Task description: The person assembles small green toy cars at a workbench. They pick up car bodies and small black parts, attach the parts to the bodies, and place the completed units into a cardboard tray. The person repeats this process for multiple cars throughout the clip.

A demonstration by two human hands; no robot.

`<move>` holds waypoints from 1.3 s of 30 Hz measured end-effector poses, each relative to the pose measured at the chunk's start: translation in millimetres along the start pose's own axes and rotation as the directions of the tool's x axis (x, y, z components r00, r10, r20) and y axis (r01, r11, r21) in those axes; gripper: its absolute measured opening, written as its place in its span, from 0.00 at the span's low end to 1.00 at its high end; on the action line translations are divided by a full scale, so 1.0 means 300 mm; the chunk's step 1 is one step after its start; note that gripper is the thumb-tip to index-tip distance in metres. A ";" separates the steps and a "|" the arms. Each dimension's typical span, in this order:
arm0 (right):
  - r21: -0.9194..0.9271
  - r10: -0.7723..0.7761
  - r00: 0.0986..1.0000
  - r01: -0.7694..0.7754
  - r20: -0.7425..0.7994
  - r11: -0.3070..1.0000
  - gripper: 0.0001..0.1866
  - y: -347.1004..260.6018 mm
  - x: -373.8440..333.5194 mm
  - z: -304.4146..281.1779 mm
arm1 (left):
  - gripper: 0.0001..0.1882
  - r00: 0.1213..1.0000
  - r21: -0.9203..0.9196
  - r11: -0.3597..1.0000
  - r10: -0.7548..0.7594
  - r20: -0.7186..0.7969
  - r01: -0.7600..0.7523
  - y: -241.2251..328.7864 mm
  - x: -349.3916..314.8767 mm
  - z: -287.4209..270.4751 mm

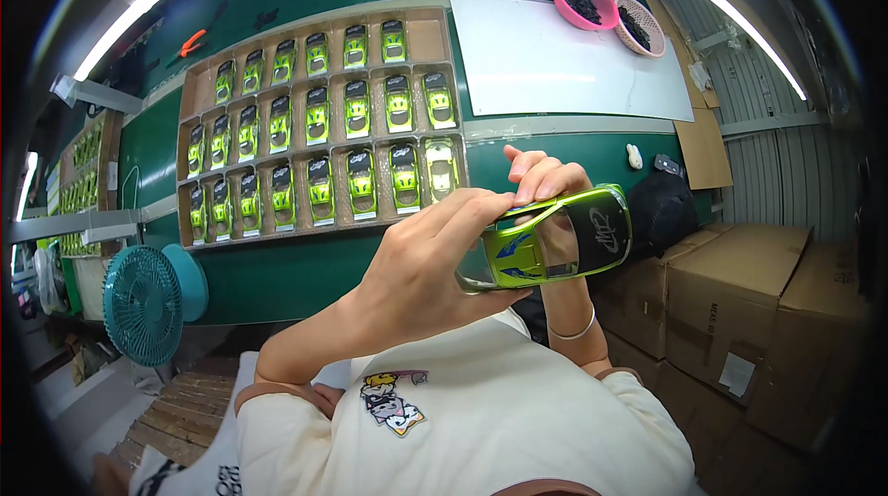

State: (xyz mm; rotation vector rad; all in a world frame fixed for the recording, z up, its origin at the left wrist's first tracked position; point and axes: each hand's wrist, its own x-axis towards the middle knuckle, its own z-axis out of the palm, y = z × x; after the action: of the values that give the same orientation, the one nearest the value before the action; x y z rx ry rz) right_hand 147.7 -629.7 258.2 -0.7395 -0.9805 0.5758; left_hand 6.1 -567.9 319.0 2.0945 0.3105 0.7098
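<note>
Left fingers (479, 209), right fingers (542, 180) pinching green car shell (603, 230) right of tray (426, 39) — other shells (357, 110) filling all but its upper-right corner.

The left hand (412, 251) grips between thumb and fingers, its forearm (310, 334) slanting from the near left; the right hand (548, 179), slightly farther and rightward, bends its fingers, partly hidden.

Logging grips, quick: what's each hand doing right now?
Left hand: closed, holding the green toy car body by one end.
Right hand: fingers bent at its upper edge, partly hidden behind it; can't tell whether it grips.
</note>
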 end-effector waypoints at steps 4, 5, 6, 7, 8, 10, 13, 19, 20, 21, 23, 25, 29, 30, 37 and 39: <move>-0.015 0.003 0.999 -0.002 0.043 1.000 0.10 0.001 -0.011 -0.007 | 0.32 1.000 0.050 0.999 -0.007 -0.003 0.007 0.000 -0.020 0.022; 0.025 0.001 0.999 -0.002 0.049 1.000 0.11 0.002 -0.011 -0.012 | 0.32 1.000 0.104 0.994 0.022 -0.019 -0.020 0.003 -0.024 0.028; 0.064 -0.001 0.998 -0.003 0.055 0.998 0.12 0.000 -0.011 -0.016 | 0.32 0.998 0.159 0.986 0.053 -0.034 -0.047 0.007 -0.028 0.034; 0.021 -0.005 0.998 0.004 0.058 1.000 0.13 -0.008 -0.003 -0.016 | 0.32 0.997 0.171 0.983 0.069 -0.035 -0.062 0.007 -0.025 0.038; 0.001 -0.008 0.998 0.008 0.060 1.000 0.13 -0.009 -0.001 -0.021 | 0.32 0.997 0.173 0.983 0.067 -0.033 -0.060 0.007 -0.022 0.041; -0.038 -0.016 0.998 0.018 0.066 0.999 0.13 -0.011 -0.001 -0.032 | 0.32 0.998 0.178 0.982 0.062 -0.027 -0.057 0.008 -0.017 0.046; 0.012 0.034 0.999 -0.034 0.008 0.999 0.12 -0.002 -0.013 -0.027 | 0.32 0.999 0.101 0.995 0.020 -0.032 -0.017 -0.007 -0.006 0.047; 0.105 0.082 0.997 -0.082 0.006 0.991 0.08 0.006 -0.026 -0.035 | 0.30 0.997 0.023 0.998 -0.066 -0.036 0.066 0.007 0.006 0.048; 0.108 0.086 0.996 -0.086 0.002 0.990 0.09 0.005 -0.027 -0.036 | 0.30 0.997 0.035 0.997 -0.070 -0.025 0.071 0.010 0.007 0.048; 0.111 0.091 0.996 -0.090 -0.001 0.990 0.09 0.003 -0.026 -0.037 | 0.30 0.997 0.038 0.996 -0.074 -0.017 0.074 0.013 0.009 0.047; 0.147 0.098 0.995 -0.094 -0.019 0.985 0.10 0.001 -0.026 -0.034 | 0.30 0.997 0.047 0.996 -0.078 0.004 0.078 0.020 0.013 0.042; 0.209 0.107 0.993 -0.095 -0.046 0.973 0.12 0.005 -0.024 -0.028 | 0.30 0.997 0.061 0.995 -0.081 0.009 0.080 0.023 0.017 0.043; 0.236 0.107 0.993 -0.091 -0.056 0.967 0.14 0.017 -0.030 -0.039 | 0.31 0.993 0.078 0.991 -0.109 0.047 0.105 0.023 0.025 0.048; 0.219 0.107 0.993 -0.094 -0.050 0.971 0.14 0.021 -0.027 -0.043 | 0.31 0.993 0.079 0.991 -0.108 0.042 0.104 0.020 0.030 0.049; 0.159 0.139 0.990 -0.133 -0.031 0.978 0.08 0.053 -0.051 -0.080 | 0.32 0.986 0.092 0.985 -0.152 0.069 0.145 -0.003 0.044 0.054; 0.181 0.158 0.986 -0.145 -0.054 0.973 0.07 0.053 -0.056 -0.084 | 0.32 0.985 0.085 0.985 -0.157 0.074 0.150 -0.003 0.050 0.052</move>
State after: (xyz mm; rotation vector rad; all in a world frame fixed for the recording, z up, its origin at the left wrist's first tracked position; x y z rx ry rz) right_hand 161.0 -639.2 228.3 -0.6744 -0.8026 0.7562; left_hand 27.5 -571.0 316.8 2.1409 0.4568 0.5277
